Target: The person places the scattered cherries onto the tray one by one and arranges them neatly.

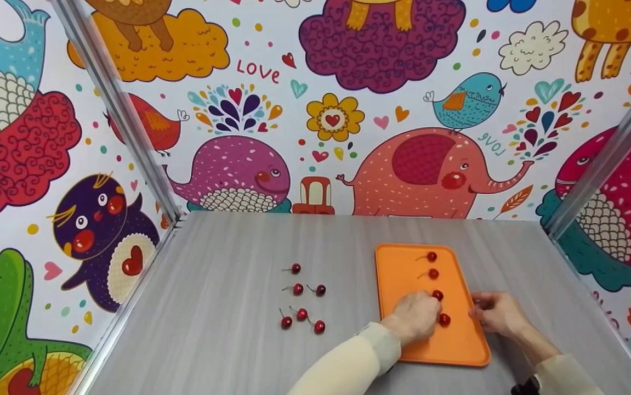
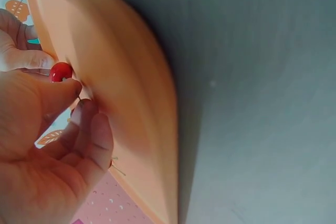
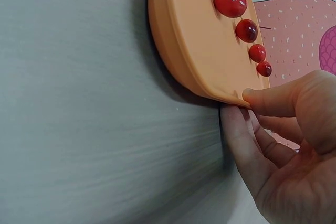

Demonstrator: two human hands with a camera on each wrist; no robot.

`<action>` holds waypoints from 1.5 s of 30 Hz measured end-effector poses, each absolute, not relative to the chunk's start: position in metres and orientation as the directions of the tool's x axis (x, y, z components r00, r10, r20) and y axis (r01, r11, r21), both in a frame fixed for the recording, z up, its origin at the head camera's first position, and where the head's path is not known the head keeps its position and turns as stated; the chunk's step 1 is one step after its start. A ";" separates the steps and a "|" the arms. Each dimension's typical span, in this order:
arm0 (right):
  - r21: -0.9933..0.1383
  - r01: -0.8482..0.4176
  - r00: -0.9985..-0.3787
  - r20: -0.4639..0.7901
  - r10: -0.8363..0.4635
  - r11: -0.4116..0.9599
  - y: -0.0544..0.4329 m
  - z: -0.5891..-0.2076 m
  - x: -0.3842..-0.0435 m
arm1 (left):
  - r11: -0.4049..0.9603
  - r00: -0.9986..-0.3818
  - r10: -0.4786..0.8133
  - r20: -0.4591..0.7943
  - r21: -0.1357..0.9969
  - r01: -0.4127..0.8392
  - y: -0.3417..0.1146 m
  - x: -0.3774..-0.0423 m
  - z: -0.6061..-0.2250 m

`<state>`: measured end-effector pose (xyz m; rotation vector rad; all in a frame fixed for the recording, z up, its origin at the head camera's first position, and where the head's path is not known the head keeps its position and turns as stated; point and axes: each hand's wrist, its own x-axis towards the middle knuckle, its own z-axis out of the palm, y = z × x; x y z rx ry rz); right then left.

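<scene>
Two sleeves [image 1: 342,368] lay nearest. Beyond, the left hand [image 1: 415,315] pinched a cherry [image 1: 444,320] by its stem; the right hand [image 1: 499,311] pinched the rim of the orange tray [image 1: 397,269]. Four cherries in all [image 1: 432,256] lined the tray; six more [image 1: 302,315] lay leftward on the table [image 1: 222,274], before a cartoon wall [image 1: 331,159].

My left hand [image 1: 414,316]: back upward, thumb and fingertips drawn together, pinching
My left arm [image 1: 346,363]: angled forward and right, pale sleeve down to the wrist
My right hand [image 1: 497,311]: thumb opposite fingers, gripping
My right wrist [image 1: 538,344]: bare, angled to my left
My right arm [image 1: 566,375]: pale-sleeved, partly cut off
Hands: near each other, apart
</scene>
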<state>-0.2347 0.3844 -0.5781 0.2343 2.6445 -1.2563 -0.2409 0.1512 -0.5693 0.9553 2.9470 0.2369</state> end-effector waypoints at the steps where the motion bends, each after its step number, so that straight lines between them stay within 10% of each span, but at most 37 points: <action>1: -0.749 0.227 -0.968 -0.245 0.058 0.623 0.384 -0.578 -0.234 | 0.795 -0.805 0.593 0.023 0.142 0.590 0.151 -0.241 -0.569; 45: -0.738 0.214 -0.970 -0.238 0.049 0.640 0.383 -0.577 -0.235 | 0.766 -0.789 0.613 0.043 0.215 0.606 0.109 -0.245 -0.563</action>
